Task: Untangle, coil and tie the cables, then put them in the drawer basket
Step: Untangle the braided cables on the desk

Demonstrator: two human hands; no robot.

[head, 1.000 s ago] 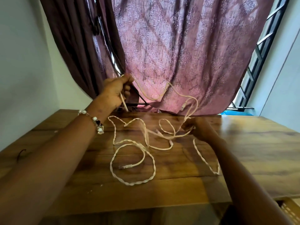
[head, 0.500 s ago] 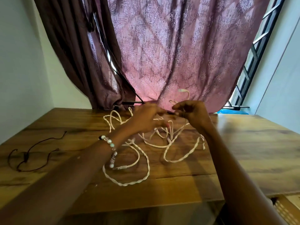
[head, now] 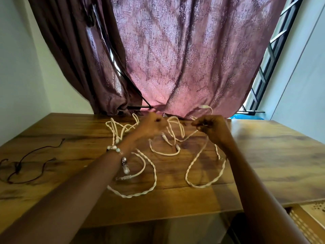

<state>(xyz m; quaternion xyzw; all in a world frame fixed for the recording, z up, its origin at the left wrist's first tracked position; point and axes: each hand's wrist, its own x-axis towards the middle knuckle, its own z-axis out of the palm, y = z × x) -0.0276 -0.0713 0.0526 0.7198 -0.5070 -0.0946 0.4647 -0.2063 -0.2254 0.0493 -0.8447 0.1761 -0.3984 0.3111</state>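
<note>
Head view: your 2 hands hover over the wooden table (head: 263,155), left hand (head: 149,128) and right hand (head: 210,126) each with fingers curled, pinching the tangled cream braided cable (head: 154,173) sprawled beneath them.

Wood-grain desk (head: 274,155) with a glossy top, pushed up against a window. Big maroon patterned curtain (head: 184,59) hangs over most of it, glowing pink where daylight comes through. Far right you can see the dark window grille (head: 269,67) uncovered. Plain white walls (head: 21,71) on both sides.
</note>
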